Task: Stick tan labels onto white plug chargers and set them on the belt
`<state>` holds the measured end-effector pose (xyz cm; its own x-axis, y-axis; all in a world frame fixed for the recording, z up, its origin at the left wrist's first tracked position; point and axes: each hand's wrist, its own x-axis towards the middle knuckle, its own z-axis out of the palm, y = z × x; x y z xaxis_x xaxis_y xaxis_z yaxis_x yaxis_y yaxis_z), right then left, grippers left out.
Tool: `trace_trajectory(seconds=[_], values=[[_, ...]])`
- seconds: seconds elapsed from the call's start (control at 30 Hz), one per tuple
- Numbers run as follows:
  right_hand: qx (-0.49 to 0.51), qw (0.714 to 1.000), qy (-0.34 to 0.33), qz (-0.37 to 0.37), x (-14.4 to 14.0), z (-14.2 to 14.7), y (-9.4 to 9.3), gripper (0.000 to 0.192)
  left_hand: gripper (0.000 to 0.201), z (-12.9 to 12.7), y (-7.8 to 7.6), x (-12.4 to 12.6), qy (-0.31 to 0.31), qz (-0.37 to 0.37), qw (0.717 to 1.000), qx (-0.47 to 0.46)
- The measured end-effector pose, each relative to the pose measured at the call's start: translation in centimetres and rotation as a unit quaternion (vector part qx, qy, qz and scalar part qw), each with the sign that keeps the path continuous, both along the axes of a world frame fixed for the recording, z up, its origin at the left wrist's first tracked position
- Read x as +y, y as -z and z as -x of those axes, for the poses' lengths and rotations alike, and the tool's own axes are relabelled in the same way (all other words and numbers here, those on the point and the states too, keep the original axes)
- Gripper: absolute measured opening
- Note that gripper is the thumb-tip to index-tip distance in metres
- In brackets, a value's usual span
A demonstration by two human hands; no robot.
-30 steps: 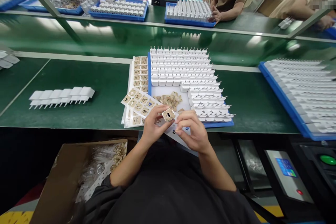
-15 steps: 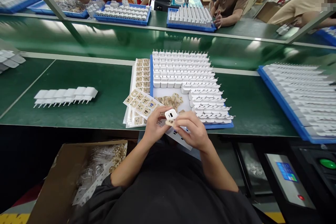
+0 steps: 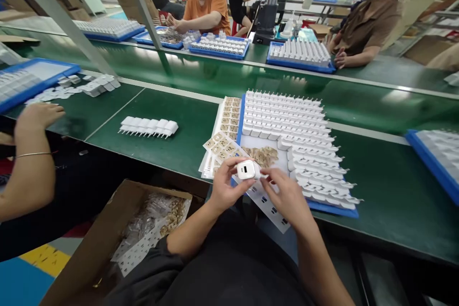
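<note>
Pinching a small white plastic charger block [image 3: 246, 169] between thumb and fingers, left hand [image 3: 225, 187] holds it at the near table edge, port face up. Right hand [image 3: 287, 196] sits just beside it, fingertips curled and touching the block's right end; cannot tell whether they grip it.

Open brown cardboard box [image 3: 89, 244] down at left: clear bags, white punched sheets. White perforated backing sheet [image 3: 268, 203] lies under the hands.

Blue plastic tray [image 3: 333, 210] on the green table: rows of white pronged charger blocks [image 3: 287, 114], with a heap of tan label stickers [image 3: 263, 155] in its bare corner. Tan sticker sheets [image 3: 222, 146] beside its left rim.

Loose row of white chargers [image 3: 148, 126] further left.

Since half a second ago: the tan sticker is gone from the block's face, and a neighbour's hand [image 3: 36, 117] has come into view at left.
</note>
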<state>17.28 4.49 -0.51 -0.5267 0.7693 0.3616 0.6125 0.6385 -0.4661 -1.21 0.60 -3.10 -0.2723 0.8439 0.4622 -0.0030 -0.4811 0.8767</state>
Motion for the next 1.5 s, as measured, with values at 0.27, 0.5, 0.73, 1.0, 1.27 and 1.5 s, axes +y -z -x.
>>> trace_trajectory(seconds=[0.27,0.5,0.73,1.0,1.27,1.5], values=[[0.02,0.995,-0.087,-0.055,-2.0,0.7,2.0,0.015,0.04,16.3,0.4,5.4,-0.347,0.183,0.798,0.458],[0.015,0.992,-0.111,-0.065,-3.0,1.2,2.6,0.022,0.039,22.3,3.0,7.3,-0.386,0.234,0.697,0.557],[0.008,0.989,-0.142,-0.05,-4.2,0.3,2.7,0.02,0.044,18.7,1.9,6.3,-0.337,0.175,0.767,0.517],[0.096,0.991,-0.092,0.01,-3.8,-0.1,2.5,0.017,0.02,7.0,0.7,2.9,0.035,-0.015,0.854,0.519],[-0.027,1.0,-0.004,0.014,-0.6,2.4,3.6,0.019,0.021,6.5,2.8,0.9,0.036,0.006,0.878,0.478],[-0.065,0.996,-0.028,0.057,0.0,4.1,3.8,0.016,0.019,6.8,3.2,0.1,0.028,0.017,0.888,0.459]])
